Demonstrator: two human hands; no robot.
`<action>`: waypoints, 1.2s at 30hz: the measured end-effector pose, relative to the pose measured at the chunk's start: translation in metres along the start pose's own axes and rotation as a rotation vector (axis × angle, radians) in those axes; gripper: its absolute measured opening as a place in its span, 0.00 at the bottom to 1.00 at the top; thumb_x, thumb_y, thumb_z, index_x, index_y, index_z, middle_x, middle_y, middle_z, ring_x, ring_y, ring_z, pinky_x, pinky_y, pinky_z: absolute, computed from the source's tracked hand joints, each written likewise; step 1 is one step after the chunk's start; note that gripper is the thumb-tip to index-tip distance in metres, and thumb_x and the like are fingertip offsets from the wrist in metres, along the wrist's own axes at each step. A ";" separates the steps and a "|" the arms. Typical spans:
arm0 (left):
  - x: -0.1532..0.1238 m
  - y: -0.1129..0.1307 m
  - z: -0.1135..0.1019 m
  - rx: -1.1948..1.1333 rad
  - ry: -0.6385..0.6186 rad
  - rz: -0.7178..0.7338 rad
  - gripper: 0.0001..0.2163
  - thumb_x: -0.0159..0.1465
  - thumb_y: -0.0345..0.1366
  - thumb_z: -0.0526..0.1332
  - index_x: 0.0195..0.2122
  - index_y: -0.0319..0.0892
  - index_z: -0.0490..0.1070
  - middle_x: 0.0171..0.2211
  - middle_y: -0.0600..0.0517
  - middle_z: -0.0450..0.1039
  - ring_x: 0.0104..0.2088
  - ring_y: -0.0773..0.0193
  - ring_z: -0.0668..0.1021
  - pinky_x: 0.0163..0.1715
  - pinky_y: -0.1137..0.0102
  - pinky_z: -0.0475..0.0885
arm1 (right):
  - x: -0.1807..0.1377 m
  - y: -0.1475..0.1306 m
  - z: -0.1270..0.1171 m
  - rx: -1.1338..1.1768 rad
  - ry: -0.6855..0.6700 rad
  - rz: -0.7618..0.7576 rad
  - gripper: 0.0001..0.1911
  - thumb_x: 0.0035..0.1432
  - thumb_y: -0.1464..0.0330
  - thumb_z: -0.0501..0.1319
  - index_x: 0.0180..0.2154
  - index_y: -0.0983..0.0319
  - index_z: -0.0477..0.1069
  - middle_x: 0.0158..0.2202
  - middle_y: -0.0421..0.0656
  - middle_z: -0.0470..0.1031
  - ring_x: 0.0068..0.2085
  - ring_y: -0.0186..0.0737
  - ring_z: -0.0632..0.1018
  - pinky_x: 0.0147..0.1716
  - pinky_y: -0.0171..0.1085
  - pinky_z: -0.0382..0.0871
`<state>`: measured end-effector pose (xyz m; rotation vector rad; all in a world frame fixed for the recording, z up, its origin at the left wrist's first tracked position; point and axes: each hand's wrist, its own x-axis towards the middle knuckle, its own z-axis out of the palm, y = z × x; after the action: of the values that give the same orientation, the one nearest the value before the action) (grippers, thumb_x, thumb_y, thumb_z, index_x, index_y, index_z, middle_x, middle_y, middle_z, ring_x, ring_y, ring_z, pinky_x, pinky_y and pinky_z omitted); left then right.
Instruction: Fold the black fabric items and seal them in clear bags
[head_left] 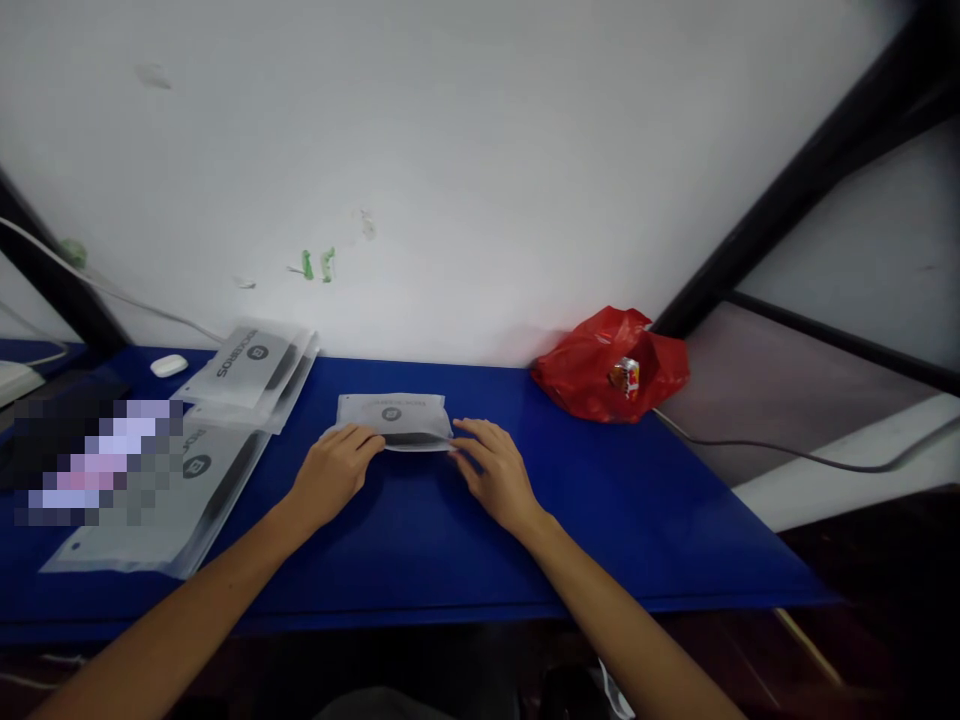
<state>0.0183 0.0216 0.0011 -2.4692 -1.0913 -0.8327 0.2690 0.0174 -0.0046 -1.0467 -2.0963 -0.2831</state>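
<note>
A frosted plastic bag (412,412) with a dark round logo and lettering lies in front of me on the blue tabletop, its near edge slightly raised. My left hand (341,468) grips the bag's near left corner, fingers on top and thumb out of sight. At the opposite end, my right hand (495,475) has its thumb and index finger at the near right corner, pinching the edge. The other right fingers rest along that side. What the bag contains, if anything, is hidden.
More frosted bags (244,375) with the same print lie overlapping at left, near a blurred-out patch (112,460) and a white mouse-like object (169,366). A red plastic bag (611,365) sits at the back right by a black frame bar (750,220). A wall stands behind.
</note>
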 end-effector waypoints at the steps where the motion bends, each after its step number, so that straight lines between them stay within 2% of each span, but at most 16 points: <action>1: 0.000 0.000 0.000 -0.013 -0.003 -0.001 0.11 0.63 0.23 0.51 0.37 0.41 0.71 0.34 0.50 0.75 0.34 0.63 0.75 0.35 0.68 0.72 | 0.000 0.000 -0.001 0.001 -0.001 0.008 0.08 0.60 0.69 0.57 0.38 0.60 0.75 0.46 0.49 0.76 0.48 0.46 0.75 0.49 0.51 0.69; 9: -0.002 -0.007 -0.002 -0.103 0.016 -0.014 0.11 0.66 0.26 0.50 0.38 0.41 0.71 0.36 0.50 0.77 0.35 0.64 0.76 0.36 0.67 0.74 | 0.000 0.004 -0.004 -0.010 0.019 0.005 0.08 0.60 0.70 0.57 0.36 0.59 0.76 0.46 0.47 0.76 0.49 0.45 0.75 0.48 0.49 0.70; 14: -0.001 -0.007 -0.001 -0.087 0.010 -0.029 0.11 0.67 0.29 0.50 0.38 0.41 0.72 0.36 0.50 0.76 0.36 0.63 0.77 0.37 0.65 0.73 | 0.000 0.002 -0.009 -0.020 -0.041 -0.051 0.09 0.60 0.72 0.57 0.37 0.57 0.76 0.47 0.46 0.76 0.51 0.44 0.73 0.50 0.50 0.68; 18: 0.006 0.007 -0.001 -0.044 0.034 0.029 0.10 0.67 0.30 0.51 0.43 0.40 0.71 0.40 0.47 0.75 0.42 0.60 0.76 0.43 0.62 0.72 | 0.003 -0.005 -0.011 0.011 -0.038 -0.074 0.09 0.59 0.72 0.58 0.38 0.57 0.76 0.46 0.46 0.77 0.51 0.44 0.73 0.50 0.49 0.67; 21: 0.014 0.024 -0.001 -0.037 0.044 0.118 0.11 0.67 0.31 0.50 0.46 0.40 0.70 0.41 0.47 0.75 0.43 0.59 0.76 0.42 0.62 0.71 | 0.005 -0.010 -0.009 0.043 -0.020 -0.088 0.09 0.59 0.71 0.58 0.37 0.57 0.76 0.45 0.46 0.77 0.49 0.44 0.74 0.50 0.49 0.68; 26: 0.026 0.042 0.001 -0.031 0.050 0.161 0.10 0.68 0.33 0.51 0.40 0.40 0.72 0.36 0.49 0.75 0.37 0.61 0.75 0.36 0.66 0.69 | 0.005 -0.014 -0.006 0.062 0.021 -0.097 0.09 0.60 0.71 0.57 0.36 0.57 0.76 0.42 0.45 0.78 0.47 0.43 0.75 0.49 0.49 0.69; 31: 0.033 0.045 0.004 -0.015 0.013 0.176 0.12 0.69 0.33 0.49 0.36 0.40 0.72 0.32 0.51 0.74 0.35 0.62 0.74 0.34 0.66 0.67 | 0.004 -0.014 -0.006 0.074 0.002 -0.069 0.10 0.60 0.71 0.56 0.36 0.57 0.76 0.42 0.45 0.78 0.46 0.42 0.75 0.50 0.50 0.67; 36: 0.031 0.042 0.006 0.081 0.012 0.207 0.11 0.68 0.30 0.49 0.36 0.39 0.71 0.32 0.51 0.75 0.34 0.62 0.74 0.34 0.66 0.66 | 0.007 -0.018 -0.009 0.034 -0.032 -0.110 0.10 0.60 0.74 0.55 0.36 0.59 0.75 0.44 0.46 0.77 0.47 0.42 0.74 0.52 0.49 0.65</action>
<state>0.0687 0.0140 0.0134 -2.4532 -0.8303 -0.7253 0.2579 0.0057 0.0083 -0.9232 -2.1839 -0.2858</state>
